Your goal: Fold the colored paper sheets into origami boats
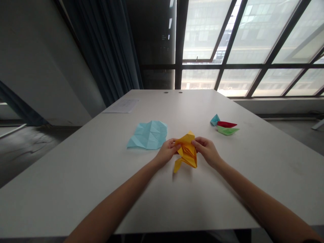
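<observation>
left hand (167, 149) pinching one side, right hand (206, 148) pinching the other, and between them the yellow folded paper (188, 153), held just above the near middle of the white table (76, 185)! danger here: uneven pulling could tear a crease, a slack thumb could let the layered pleats spring loose. beside the left hand, a creased light-blue paper sheet (149, 135); out right, red (226, 124) and green paper boats (227, 131), hollows too small to read, touching or nearly touching a blue folded paper piece (215, 120).
</observation>
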The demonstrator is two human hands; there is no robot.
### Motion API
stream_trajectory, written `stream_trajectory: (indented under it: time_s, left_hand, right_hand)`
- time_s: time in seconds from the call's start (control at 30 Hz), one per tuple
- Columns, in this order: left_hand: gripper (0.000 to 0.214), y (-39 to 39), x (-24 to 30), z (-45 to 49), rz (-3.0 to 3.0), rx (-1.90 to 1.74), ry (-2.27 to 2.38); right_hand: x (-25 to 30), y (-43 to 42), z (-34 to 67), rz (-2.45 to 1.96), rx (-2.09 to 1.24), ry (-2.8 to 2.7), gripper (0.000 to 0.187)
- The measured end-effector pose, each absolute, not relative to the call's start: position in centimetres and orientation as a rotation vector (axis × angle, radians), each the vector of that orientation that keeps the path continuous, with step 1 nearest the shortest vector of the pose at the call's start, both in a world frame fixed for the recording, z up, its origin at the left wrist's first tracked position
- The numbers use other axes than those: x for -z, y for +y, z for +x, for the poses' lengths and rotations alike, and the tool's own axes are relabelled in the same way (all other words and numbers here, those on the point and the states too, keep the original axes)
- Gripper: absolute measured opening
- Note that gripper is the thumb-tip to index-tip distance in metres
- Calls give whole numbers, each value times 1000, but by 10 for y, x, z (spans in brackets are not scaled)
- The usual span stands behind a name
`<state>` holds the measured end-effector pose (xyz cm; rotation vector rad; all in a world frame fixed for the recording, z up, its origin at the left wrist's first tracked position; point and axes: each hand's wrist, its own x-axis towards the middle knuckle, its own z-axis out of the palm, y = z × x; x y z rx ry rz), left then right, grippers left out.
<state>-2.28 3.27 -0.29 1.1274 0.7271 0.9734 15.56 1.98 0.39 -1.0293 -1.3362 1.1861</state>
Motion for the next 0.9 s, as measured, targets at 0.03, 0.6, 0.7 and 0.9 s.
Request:
stream_trajectory:
  time_s: [0.03,0.6,0.7,0.9]
  left_hand:
    - [39,32,2,-23,1104,-970,726]
    - [33,37,10,-24,1347,-1108,1051]
    - [33,36,9,-24,1481,-1160,1159]
    - [33,31,1,-25,1675,-1179,1344]
  right_hand:
    - [-4,19,155,-1007,-1222,-1306,23]
    - [-2,14,151,-1209,-652,-1650,20]
    - [-4,10,150,-1177,-375,-1905,18]
    - [-7,4,149,-1151,-215,-2106,25]
